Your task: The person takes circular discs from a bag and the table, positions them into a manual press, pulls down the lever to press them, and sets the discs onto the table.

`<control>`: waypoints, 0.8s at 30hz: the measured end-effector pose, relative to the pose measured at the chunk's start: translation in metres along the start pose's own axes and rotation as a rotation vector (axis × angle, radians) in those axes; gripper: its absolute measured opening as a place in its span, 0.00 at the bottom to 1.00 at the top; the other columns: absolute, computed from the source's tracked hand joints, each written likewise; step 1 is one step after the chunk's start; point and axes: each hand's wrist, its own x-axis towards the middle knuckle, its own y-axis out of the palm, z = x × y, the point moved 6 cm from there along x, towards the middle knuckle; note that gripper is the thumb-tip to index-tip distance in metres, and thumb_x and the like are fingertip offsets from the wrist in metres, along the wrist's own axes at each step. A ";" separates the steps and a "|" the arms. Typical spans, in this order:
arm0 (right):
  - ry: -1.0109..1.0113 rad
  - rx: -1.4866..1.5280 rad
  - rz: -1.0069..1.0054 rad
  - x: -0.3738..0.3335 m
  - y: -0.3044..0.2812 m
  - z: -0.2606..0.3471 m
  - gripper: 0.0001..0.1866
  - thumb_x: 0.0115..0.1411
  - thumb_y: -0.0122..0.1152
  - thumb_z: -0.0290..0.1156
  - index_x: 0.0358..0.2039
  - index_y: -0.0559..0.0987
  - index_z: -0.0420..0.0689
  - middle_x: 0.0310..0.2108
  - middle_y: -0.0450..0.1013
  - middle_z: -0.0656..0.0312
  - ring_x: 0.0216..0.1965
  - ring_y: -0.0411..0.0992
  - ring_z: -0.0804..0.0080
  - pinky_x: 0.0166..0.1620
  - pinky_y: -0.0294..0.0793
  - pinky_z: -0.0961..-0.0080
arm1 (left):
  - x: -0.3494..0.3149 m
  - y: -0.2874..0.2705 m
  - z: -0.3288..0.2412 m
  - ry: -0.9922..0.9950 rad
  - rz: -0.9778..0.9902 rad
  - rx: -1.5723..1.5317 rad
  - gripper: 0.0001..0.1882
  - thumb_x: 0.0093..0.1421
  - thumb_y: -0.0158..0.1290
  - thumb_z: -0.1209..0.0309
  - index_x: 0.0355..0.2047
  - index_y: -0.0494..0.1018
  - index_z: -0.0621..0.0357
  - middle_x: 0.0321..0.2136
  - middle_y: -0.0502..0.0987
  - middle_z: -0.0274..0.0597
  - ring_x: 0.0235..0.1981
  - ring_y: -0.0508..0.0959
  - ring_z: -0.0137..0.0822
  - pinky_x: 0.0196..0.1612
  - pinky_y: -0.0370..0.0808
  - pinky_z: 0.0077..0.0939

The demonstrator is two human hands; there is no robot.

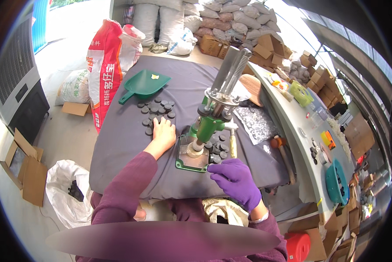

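Observation:
My bare left hand (162,134) reaches over a loose group of black round pieces (156,107), its fingertips apart and resting among them. To its right stands a green hand press (204,129) with a metal post and a coil spring on top. My right hand (236,181), in a purple glove, is beside the near right corner of the press base (191,158). Its fingers are curled together; whatever they hold is hidden. More black round pieces (218,147) lie right of the press. A lever with a pale yellow grip (233,146) hangs beside them.
A green dustpan (145,84) lies at the far left of the grey cloth-covered table (130,148). Toward the right are a clear bag of small parts (257,124) and an orange-headed mallet (283,157). A white sack (67,192) stands on the floor at left; a long side table (298,126) runs along the right.

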 end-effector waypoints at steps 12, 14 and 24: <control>-0.024 -0.101 0.118 0.006 0.002 -0.012 0.10 0.51 0.67 0.27 0.36 0.83 0.44 0.19 0.72 0.59 0.26 0.74 0.61 0.43 0.72 0.66 | 0.068 -0.033 0.008 -0.042 -0.124 -0.275 0.17 0.51 0.60 0.61 0.39 0.77 0.57 0.51 0.71 0.53 0.55 0.66 0.52 0.54 0.61 0.51; -0.035 -0.115 0.133 0.005 0.002 -0.009 0.11 0.51 0.67 0.27 0.38 0.82 0.45 0.19 0.72 0.60 0.25 0.74 0.62 0.45 0.73 0.66 | 0.103 -0.015 0.016 -0.116 -0.017 -0.246 0.20 0.52 0.60 0.57 0.41 0.78 0.56 0.52 0.71 0.52 0.56 0.65 0.52 0.55 0.60 0.51; -0.030 -0.071 0.205 0.010 0.009 -0.002 0.14 0.52 0.67 0.30 0.41 0.82 0.46 0.14 0.67 0.64 0.20 0.69 0.64 0.44 0.71 0.66 | 0.125 0.043 0.075 -0.356 0.456 -0.090 0.29 0.53 0.56 0.48 0.55 0.74 0.38 0.57 0.70 0.41 0.62 0.61 0.54 0.59 0.61 0.54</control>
